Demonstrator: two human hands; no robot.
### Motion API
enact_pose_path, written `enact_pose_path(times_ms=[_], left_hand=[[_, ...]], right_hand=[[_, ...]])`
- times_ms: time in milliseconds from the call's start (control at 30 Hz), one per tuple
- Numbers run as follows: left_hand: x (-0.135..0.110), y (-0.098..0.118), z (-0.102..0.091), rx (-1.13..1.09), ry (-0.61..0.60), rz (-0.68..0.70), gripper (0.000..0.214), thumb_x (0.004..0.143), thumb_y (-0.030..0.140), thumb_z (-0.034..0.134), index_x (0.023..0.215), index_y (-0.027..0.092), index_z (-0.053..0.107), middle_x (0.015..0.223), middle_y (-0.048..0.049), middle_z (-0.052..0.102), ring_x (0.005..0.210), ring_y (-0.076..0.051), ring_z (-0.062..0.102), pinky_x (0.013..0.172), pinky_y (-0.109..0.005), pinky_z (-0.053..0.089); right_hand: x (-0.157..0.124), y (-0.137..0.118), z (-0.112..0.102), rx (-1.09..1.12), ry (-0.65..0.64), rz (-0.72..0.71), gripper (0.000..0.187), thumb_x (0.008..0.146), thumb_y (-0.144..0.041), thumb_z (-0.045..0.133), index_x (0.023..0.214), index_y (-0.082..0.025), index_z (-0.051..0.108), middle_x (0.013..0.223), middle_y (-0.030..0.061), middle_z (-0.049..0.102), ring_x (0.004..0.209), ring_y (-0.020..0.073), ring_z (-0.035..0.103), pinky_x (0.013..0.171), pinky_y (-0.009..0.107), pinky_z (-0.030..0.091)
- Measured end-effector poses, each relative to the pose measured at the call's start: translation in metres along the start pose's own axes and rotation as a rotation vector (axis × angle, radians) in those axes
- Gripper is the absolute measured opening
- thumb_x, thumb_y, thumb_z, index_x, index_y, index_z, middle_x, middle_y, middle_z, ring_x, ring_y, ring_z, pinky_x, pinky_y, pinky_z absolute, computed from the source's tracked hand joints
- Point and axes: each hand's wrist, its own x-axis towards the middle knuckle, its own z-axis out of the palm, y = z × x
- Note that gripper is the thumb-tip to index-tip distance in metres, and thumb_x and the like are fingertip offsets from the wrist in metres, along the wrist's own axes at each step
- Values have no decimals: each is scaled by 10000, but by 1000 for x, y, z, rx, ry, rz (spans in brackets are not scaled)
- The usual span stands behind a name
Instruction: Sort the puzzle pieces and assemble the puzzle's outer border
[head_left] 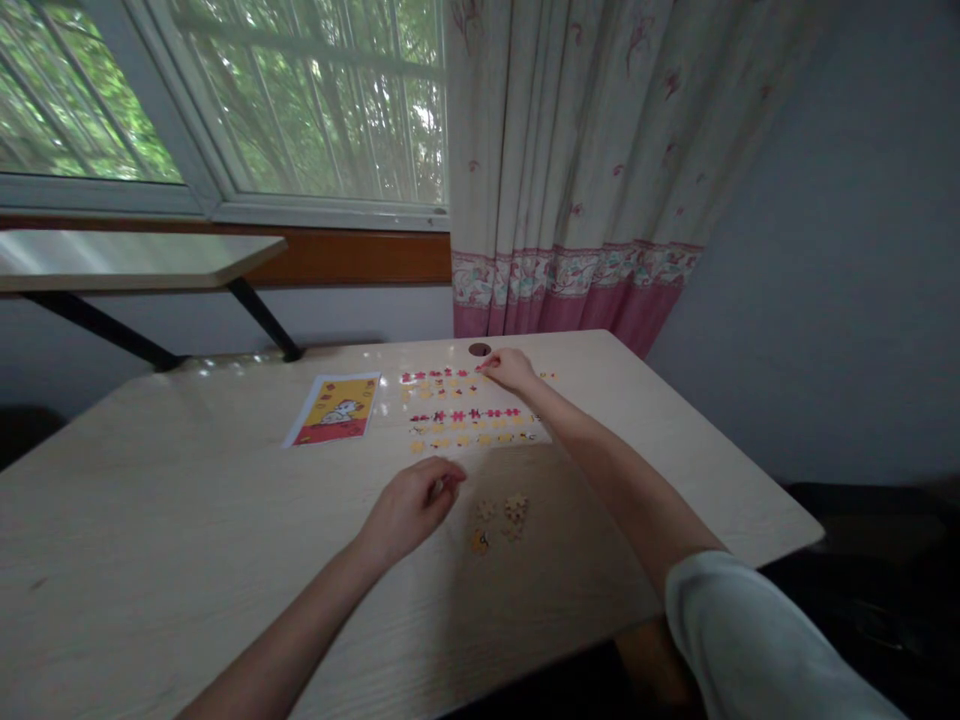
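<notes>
My right hand point(511, 370) reaches to the far side of the table, with thumb and finger pinched on a small red puzzle piece point(481, 367) at the right end of the back row. Several rows of red and yellow puzzle pieces point(457, 415) lie spread in front of it. Nearer to me, my left hand point(411, 508) hovers low over the table with its fingers curled together; what they hold, if anything, is too small to make out. To its right lies a small group of loose puzzle pieces point(516, 508), most showing plain backs, one yellow piece point(480, 541) face up.
A printed picture point(337, 410) of a white animal on yellow and red lies left of the rows. The pale wooden table point(225, 520) has a round hole point(479, 349) near its back edge. A raised shelf point(135, 258) stands at back left, and a curtain point(570, 200) hangs behind.
</notes>
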Motion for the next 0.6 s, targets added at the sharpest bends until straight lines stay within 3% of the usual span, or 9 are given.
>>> enact_pose_path(times_ms=[200,367,433,600], left_hand=[[-1,0,1,67,-26,6,192,788,170,468,902,195,621,806,-38,632,672,-156,548,605,-249,400],[-4,6,3,130,-82,52,224,811,163,435,941,199,614,877,-44,637,716,-162,561,643,-258,406],[-6,11,5,162,-109,67,213,830,191,431,937,194,616,881,-49,634,716,-163,561,642,-258,405],[-8,20,8,212,-200,119,194,831,273,483,943,219,633,866,-32,606,707,-162,560,610,-243,401]], right_hand=[[5,-1,0,-20,-35,6,213,727,-301,631,902,-204,704,918,65,694,834,199,611,702,260,433],[-23,-4,-16,-10,-6,-57,243,765,-288,590,971,-202,685,963,70,681,895,199,593,760,276,422],[-47,-7,-22,10,-19,-137,202,778,-273,578,932,-210,693,917,49,688,861,174,597,769,268,415],[-120,-13,-34,153,-179,-625,110,795,-237,594,843,-183,677,822,27,684,807,141,593,795,284,407]])
